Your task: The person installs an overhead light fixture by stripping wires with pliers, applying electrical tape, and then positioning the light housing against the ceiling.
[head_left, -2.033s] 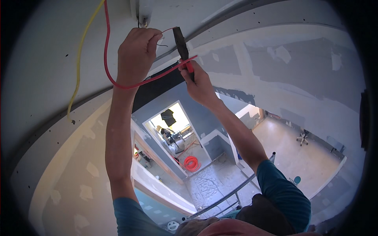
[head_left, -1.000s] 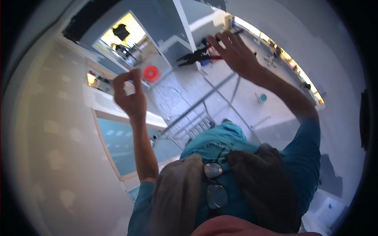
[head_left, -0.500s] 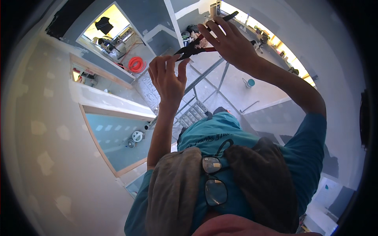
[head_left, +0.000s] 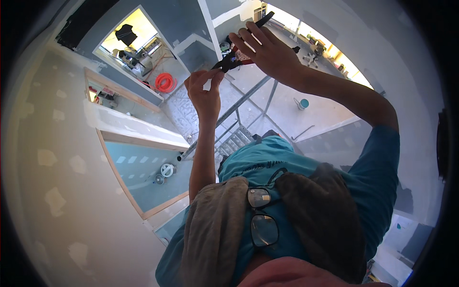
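Up ahead at arm's length, my right hand [head_left: 277, 57] is wrapped round the handles of a pair of pliers [head_left: 229, 62]. The pliers have dark jaws and black-and-red handles, and the jaws point toward my left hand. My left hand [head_left: 204, 93] is raised beside the jaw tips, thumb and forefinger pinched together right at them. Whatever lies in that pinch is too small or too hidden to make out. Glasses [head_left: 264, 229] hang at the neck of my teal shirt, and a dark cloth [head_left: 215, 229] drapes over my shoulders.
Below are metal scaffold rails [head_left: 244, 99] and ladder-like treads [head_left: 234, 142]. On the floor stand a bucket [head_left: 304, 104] and a coil of orange hose [head_left: 165, 82]. A patched plasterboard wall [head_left: 62, 162] with wood-framed openings rises at left.
Both hands and the pliers have shifted slightly, the right hand a little to the left and up. The left thumb and forefinger have drawn closer together at the jaw tips.
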`<move>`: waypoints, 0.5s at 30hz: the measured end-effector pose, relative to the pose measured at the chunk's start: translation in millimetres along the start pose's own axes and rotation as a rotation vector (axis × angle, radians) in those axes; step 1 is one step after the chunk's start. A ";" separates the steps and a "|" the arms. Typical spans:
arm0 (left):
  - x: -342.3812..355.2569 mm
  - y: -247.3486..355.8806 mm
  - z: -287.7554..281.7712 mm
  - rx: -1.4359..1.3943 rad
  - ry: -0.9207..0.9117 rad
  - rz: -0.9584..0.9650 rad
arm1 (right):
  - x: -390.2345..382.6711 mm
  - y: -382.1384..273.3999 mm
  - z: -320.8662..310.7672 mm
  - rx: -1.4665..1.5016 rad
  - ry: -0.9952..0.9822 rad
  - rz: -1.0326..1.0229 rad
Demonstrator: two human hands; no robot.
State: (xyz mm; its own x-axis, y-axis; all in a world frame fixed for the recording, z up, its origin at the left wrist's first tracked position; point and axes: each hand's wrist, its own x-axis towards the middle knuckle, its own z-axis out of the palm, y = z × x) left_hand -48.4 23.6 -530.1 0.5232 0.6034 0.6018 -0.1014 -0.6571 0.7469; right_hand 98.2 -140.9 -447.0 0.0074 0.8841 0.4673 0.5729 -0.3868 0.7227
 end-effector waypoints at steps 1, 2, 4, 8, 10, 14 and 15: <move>0.5 -3.3 0.4 0.001 0.004 0.002 | 1.5 -2.2 4.4 -0.006 0.033 -0.009; 1.0 -6.7 0.8 -0.034 -0.017 -0.040 | 2.6 -2.4 8.3 -0.007 0.036 -0.010; 6.2 -7.9 4.3 -0.067 -0.037 -0.065 | 4.6 3.7 15.1 -0.015 0.069 -0.035; -4.3 -2.5 -13.7 0.010 0.127 0.017 | -1.7 9.2 36.2 0.083 0.060 0.006; 0.6 -28.6 -27.5 0.176 0.224 0.228 | 1.8 16.3 71.8 0.204 0.035 -0.024; 20.5 -55.2 -84.1 0.436 -0.261 0.334 | -23.0 37.2 87.9 0.741 -0.287 0.313; 37.9 -45.7 -100.3 0.471 -0.242 0.377 | -23.4 43.9 84.7 0.906 -0.508 0.424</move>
State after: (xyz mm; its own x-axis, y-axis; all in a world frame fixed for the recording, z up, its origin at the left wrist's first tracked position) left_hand -108.8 121.7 -513.1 0.7059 0.2097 0.6765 0.0375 -0.9649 0.2599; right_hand 192.6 -156.4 -469.2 0.5582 0.8109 0.1759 0.8281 -0.5311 -0.1798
